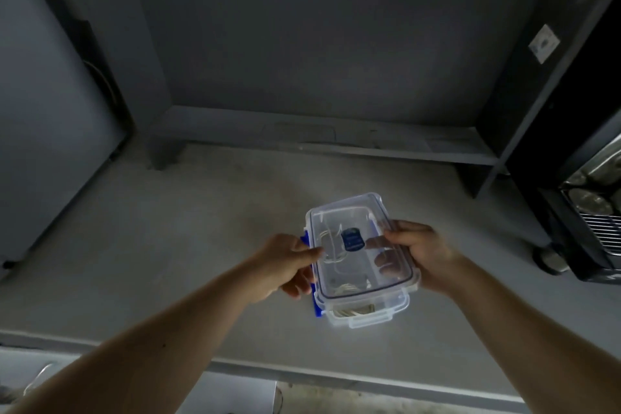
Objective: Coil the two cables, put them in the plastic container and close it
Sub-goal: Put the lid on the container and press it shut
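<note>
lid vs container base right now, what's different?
The lid is gripped by the left hand and the right hand above the container base, which rests on the counter. The lid carries a blue label; the container base holds coiled cables. Both are clear plastic.

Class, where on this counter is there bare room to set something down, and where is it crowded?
Bare counter lies left of the container up to the grey cabinet, and behind it up to the low shelf. A narrower strip runs right toward the black appliance. Crowded at the container, where the left hand and right hand hold the lid.
</note>
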